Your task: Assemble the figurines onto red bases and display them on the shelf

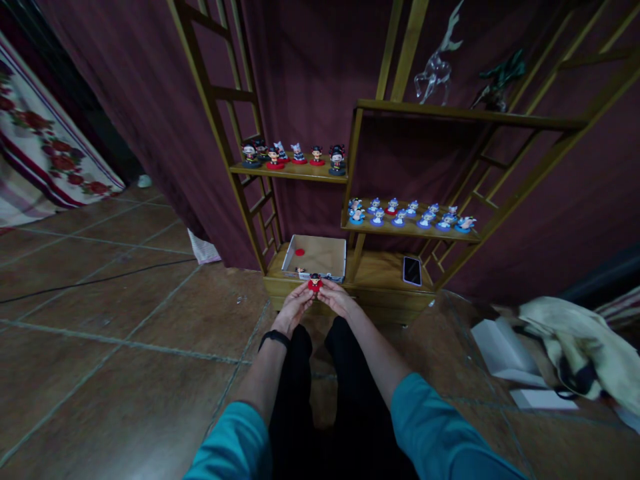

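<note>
Just in front of the low wooden cabinet, a small dark-haired figurine in red is held upright over its red base, between the left hand and the right hand. Both grips are closed lightly on it, with the fingertips brought to the base from either side. No other thing is seen to be held by either hand.

Directly beyond the figurine, a shallow cardboard tray is set on the cabinet; a loose red disc and a small figure lying down are contained in it. On the upper left shelf, similar figurines are stood on red and dark bases; on the right shelf, mostly blue and white ones are grouped. Near the cabinet's right end, a dark-screened phone is laid flat.

The step in hand is judged to be the handling of one figurine at its base, possibly the seating of the figure on the disc; whether the two are fully joined cannot be told. For the next move, a steady two-sided pinch and a level base seem to be called for.
</note>
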{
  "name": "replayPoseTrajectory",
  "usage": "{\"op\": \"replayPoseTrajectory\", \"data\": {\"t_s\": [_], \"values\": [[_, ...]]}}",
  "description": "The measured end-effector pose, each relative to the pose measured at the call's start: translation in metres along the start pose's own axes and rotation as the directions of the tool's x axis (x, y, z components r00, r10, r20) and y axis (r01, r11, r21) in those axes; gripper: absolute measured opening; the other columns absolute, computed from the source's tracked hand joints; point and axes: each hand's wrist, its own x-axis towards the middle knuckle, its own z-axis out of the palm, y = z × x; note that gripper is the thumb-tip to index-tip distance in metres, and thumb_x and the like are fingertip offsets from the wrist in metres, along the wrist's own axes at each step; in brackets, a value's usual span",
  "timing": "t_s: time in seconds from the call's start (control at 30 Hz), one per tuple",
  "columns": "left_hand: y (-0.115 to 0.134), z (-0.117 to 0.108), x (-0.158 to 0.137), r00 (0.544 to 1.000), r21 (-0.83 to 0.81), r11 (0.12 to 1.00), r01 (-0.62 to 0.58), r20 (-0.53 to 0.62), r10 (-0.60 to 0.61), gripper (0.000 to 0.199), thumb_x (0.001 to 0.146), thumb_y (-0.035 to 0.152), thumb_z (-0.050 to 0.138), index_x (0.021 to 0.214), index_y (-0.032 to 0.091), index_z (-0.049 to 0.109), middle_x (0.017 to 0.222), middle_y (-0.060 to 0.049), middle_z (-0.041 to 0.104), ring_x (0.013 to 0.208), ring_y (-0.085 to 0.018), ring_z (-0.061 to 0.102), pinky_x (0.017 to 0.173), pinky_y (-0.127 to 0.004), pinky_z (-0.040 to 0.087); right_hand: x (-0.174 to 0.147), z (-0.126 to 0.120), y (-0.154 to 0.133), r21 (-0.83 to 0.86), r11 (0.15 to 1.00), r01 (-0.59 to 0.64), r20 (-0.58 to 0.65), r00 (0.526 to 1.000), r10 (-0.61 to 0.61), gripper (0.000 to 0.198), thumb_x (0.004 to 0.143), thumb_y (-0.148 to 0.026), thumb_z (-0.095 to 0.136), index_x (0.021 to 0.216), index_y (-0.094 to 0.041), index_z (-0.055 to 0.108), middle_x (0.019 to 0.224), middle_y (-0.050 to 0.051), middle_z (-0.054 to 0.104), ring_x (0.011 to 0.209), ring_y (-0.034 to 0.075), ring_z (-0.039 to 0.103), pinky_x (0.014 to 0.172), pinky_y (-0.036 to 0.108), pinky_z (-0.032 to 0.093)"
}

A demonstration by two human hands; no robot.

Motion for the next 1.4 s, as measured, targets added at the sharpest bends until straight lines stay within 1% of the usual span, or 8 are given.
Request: {"op": "replayPoseTrajectory", "data": {"t_s": [0.23,0.43,0.53,0.77,1.03,1.2,1.4], "values": [[0.0001,0.0003,-0.0008,1.0,0.008,1.0,-0.002,0.001,0.002,0.05,0.061,0.012,0.072,0.109,0.018,0.059,0.083,-0.005,0.067,0.063,-0.007,0.06,0.058,-0.018,0.044,-0.0005,0.0014,0.0001,-0.005,1.0,0.003,-0.02,1.0,-0.003,0.037,0.07,-0.007,0.062,0.105,-0.02,0.058,0.089,0.001,0.065,0.07,0.007,0.061,0.07,0.022,0.051],[-0.002,-0.0011,-0.0003,1.0,0.018,1.0,-0.012,-0.001,0.012,0.051,0.061,0.012,0.072,0.109,0.019,0.058,0.082,-0.004,0.066,0.063,-0.007,0.059,0.057,-0.017,0.044,0.0002,0.001,0.0008,0.003,1.0,0.0,-0.01,1.0,0.0,0.039,0.069,-0.007,0.062,0.105,-0.02,0.057,0.088,0.001,0.065,0.069,0.007,0.061,0.069,0.02,0.051],[-0.0027,-0.0014,-0.0004,1.0,0.026,0.999,-0.026,0.011,0.026,0.051,0.06,0.012,0.072,0.109,0.019,0.058,0.083,-0.004,0.066,0.064,-0.008,0.06,0.058,-0.018,0.044,0.0006,0.0006,0.001,-0.005,1.0,0.002,-0.01,1.0,-0.002,0.039,0.069,-0.007,0.062,0.105,-0.021,0.056,0.089,0.0,0.065,0.072,0.007,0.061,0.071,0.021,0.051],[-0.0029,-0.0005,-0.0004,0.999,0.027,0.999,-0.04,-0.006,0.04,0.052,0.058,0.011,0.073,0.108,0.017,0.059,0.079,-0.004,0.066,0.063,-0.009,0.059,0.057,-0.019,0.043,0.0011,-0.0002,0.001,-0.014,1.0,-0.001,-0.011,1.0,0.001,0.041,0.068,-0.006,0.062,0.106,-0.02,0.056,0.093,0.002,0.064,0.076,0.009,0.062,0.073,0.022,0.051],[-0.0037,0.0011,-0.0021,0.997,0.014,0.998,-0.063,-0.033,0.064,0.056,0.057,0.012,0.073,0.11,0.017,0.057,0.079,-0.004,0.066,0.061,-0.009,0.059,0.055,-0.019,0.042,0.0008,0.0049,-0.0007,-0.044,0.999,-0.011,-0.026,1.0,0.01,0.038,0.068,-0.007,0.062,0.104,-0.019,0.056,0.093,0.003,0.064,0.079,0.01,0.062,0.075,0.023,0.051],[-0.0053,-0.0004,-0.0017,0.996,0.009,0.997,-0.083,-0.029,0.083,0.054,0.059,0.012,0.072,0.111,0.017,0.057,0.078,-0.004,0.066,0.06,-0.008,0.058,0.054,-0.019,0.041,0.0021,0.0065,-0.0008,-0.053,0.998,-0.018,-0.013,1.0,0.017,0.041,0.069,-0.007,0.062,0.107,-0.019,0.055,0.095,0.003,0.063,0.082,0.01,0.062,0.077,0.024,0.051],[-0.0076,-0.002,0.0005,0.994,-0.002,0.995,-0.096,-0.051,0.096,0.055,0.059,0.011,0.071,0.112,0.017,0.056,0.072,-0.002,0.065,0.059,-0.009,0.058,0.053,-0.019,0.042,0.0043,0.0065,0.0,-0.072,0.997,-0.032,-0.006,0.999,0.032,0.044,0.068,-0.007,0.062,0.109,-0.02,0.054,0.095,0.002,0.064,0.084,0.011,0.062,0.077,0.023,0.05]]}}
